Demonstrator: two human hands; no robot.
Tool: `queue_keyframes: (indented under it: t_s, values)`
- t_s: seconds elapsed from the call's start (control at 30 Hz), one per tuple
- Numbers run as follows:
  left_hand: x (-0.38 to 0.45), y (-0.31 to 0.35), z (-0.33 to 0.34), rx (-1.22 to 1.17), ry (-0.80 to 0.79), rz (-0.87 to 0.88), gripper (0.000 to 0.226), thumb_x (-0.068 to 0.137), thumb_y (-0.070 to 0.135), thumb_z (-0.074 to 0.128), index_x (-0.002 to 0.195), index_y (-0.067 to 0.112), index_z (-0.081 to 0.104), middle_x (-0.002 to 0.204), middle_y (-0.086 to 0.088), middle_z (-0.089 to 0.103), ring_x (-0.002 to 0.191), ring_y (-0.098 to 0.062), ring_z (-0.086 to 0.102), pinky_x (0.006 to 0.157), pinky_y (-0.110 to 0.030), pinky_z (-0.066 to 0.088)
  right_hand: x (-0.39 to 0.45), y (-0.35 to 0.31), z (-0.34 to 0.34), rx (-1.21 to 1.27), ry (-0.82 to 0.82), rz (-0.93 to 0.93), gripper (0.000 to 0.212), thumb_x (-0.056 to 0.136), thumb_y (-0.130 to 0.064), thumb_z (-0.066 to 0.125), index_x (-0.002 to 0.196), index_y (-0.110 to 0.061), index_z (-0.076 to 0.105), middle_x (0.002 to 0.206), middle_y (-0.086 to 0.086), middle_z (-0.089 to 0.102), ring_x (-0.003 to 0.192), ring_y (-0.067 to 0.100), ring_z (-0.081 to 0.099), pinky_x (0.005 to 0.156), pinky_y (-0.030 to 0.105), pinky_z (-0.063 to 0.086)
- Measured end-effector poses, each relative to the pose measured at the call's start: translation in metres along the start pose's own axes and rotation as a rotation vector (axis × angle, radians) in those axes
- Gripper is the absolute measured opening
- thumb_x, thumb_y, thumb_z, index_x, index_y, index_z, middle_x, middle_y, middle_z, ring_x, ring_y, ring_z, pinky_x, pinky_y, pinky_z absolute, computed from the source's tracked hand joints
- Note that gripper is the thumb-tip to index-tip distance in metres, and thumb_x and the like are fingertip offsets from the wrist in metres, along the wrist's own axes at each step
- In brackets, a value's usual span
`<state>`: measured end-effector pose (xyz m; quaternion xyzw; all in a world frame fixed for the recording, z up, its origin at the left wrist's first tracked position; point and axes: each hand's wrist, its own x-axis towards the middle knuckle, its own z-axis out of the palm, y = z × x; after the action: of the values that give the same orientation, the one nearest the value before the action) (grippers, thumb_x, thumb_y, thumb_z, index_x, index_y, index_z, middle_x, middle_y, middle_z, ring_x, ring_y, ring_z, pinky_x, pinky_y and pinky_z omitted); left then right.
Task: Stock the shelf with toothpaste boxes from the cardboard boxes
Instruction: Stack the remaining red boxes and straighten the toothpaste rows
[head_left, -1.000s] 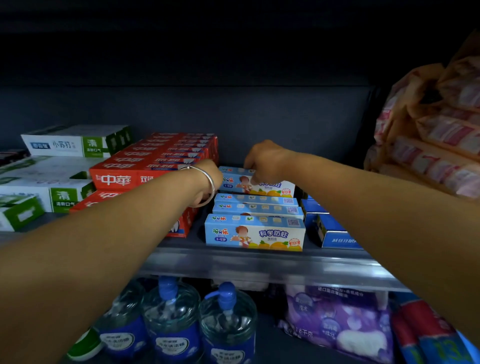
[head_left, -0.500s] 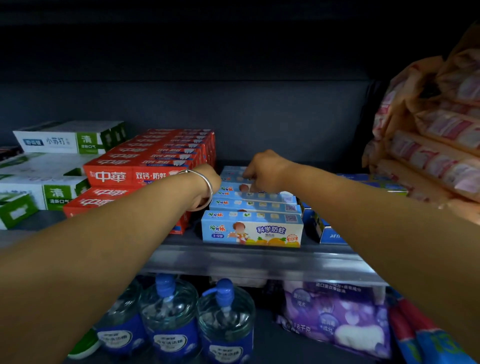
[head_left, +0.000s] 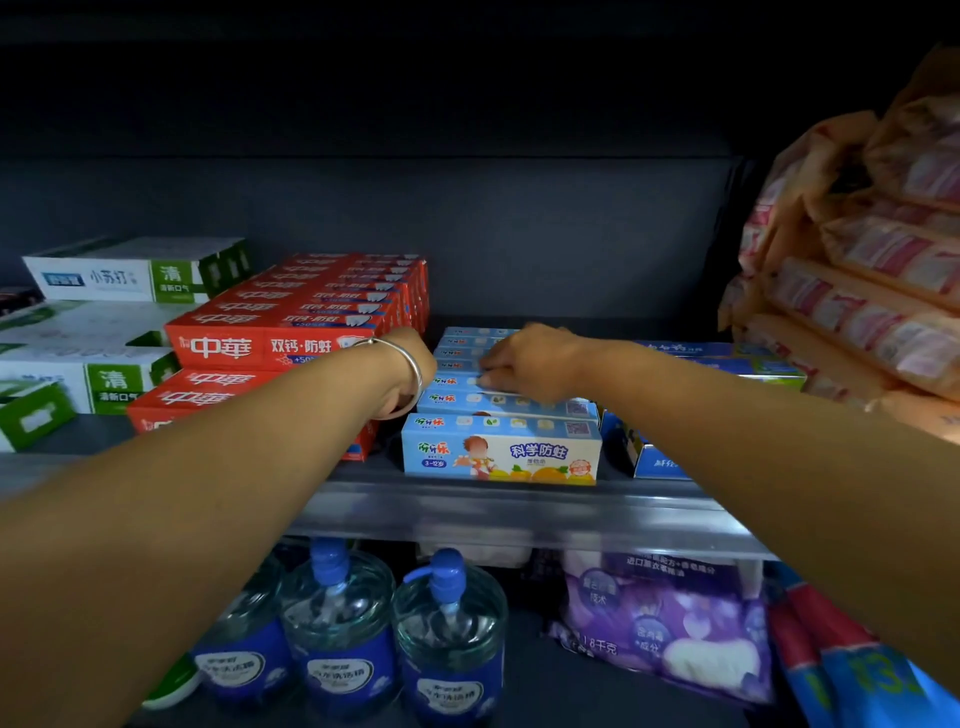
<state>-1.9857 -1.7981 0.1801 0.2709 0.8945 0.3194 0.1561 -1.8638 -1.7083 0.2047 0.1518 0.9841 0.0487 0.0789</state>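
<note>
On the shelf (head_left: 519, 512) the children's toothpaste boxes (head_left: 501, 449) run front to back at centre, stacked toothpaste cartons (head_left: 291, 332) just left, more boxes (head_left: 654, 460) just right, wrapped packs (head_left: 872, 291) far right, and pump bottles (head_left: 343, 634) below.

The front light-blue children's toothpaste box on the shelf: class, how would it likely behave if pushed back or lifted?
The front light-blue box looks like thin, flat-sided card, so it would probably slide, not roll. It stands on a long narrow side, so a high push might tip it against the box behind. It is likely light, and denting seems possible under a hard squeeze.
</note>
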Motion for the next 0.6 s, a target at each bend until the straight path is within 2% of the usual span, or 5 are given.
queue_keyframes:
  t_s: [0.17, 0.33, 0.4, 0.5, 0.6]
  values:
    - [-0.001, 0.0, -0.005, -0.014, -0.021, -0.013, 0.034, 0.09, -0.001, 0.047, 0.123, 0.001, 0.056, 0.119, -0.018, 0.059, 0.108, -0.034, 0.057, 0.095, -0.042, 0.049, -0.013, -0.003, -0.009, 0.136, 0.051, -0.046, 0.051, 0.096, -0.049, 0.038, 0.136, -0.02, 0.049, 0.141, 0.002, 0.048, 0.129, 0.02, 0.043, 0.108, 0.035, 0.036]
    - [-0.007, 0.0, -0.005, -0.061, -0.061, -0.044, 0.037, 0.087, -0.003, 0.046, 0.123, 0.002, 0.054, 0.122, -0.019, 0.056, 0.11, -0.036, 0.056, 0.096, -0.044, 0.048, -0.036, -0.014, -0.009, 0.089, -0.064, -0.12, 0.07, 0.089, -0.064, 0.035, 0.14, -0.017, 0.043, 0.145, 0.002, 0.043, 0.133, 0.021, 0.039, 0.111, 0.039, 0.033]
    - [-0.016, 0.002, -0.006, -0.097, -0.081, -0.058, 0.035, 0.091, -0.003, 0.042, 0.124, 0.002, 0.052, 0.123, -0.018, 0.055, 0.111, -0.033, 0.055, 0.097, -0.04, 0.047, -0.04, -0.017, -0.002, 0.047, -0.076, -0.132, 0.071, 0.09, -0.061, 0.037, 0.142, -0.012, 0.038, 0.147, 0.005, 0.038, 0.135, 0.023, 0.036, 0.111, 0.04, 0.032]
    - [-0.02, 0.002, -0.006, -0.147, -0.105, -0.078, 0.03, 0.093, -0.001, 0.039, 0.12, 0.0, 0.052, 0.117, -0.016, 0.058, 0.103, -0.028, 0.058, 0.086, -0.032, 0.05, -0.043, -0.021, 0.006, -0.011, -0.05, -0.129, 0.067, 0.094, -0.054, 0.037, 0.144, -0.009, 0.033, 0.152, 0.007, 0.03, 0.138, 0.025, 0.029, 0.112, 0.042, 0.03]
    - [-0.024, 0.001, -0.006, -0.145, -0.091, -0.066, 0.029, 0.092, 0.001, 0.043, 0.12, 0.0, 0.053, 0.118, -0.017, 0.059, 0.105, -0.029, 0.059, 0.093, -0.037, 0.05, -0.042, -0.024, 0.01, -0.049, -0.021, -0.119, 0.061, 0.097, -0.047, 0.035, 0.146, -0.011, 0.029, 0.155, 0.006, 0.024, 0.14, 0.025, 0.025, 0.112, 0.042, 0.029]
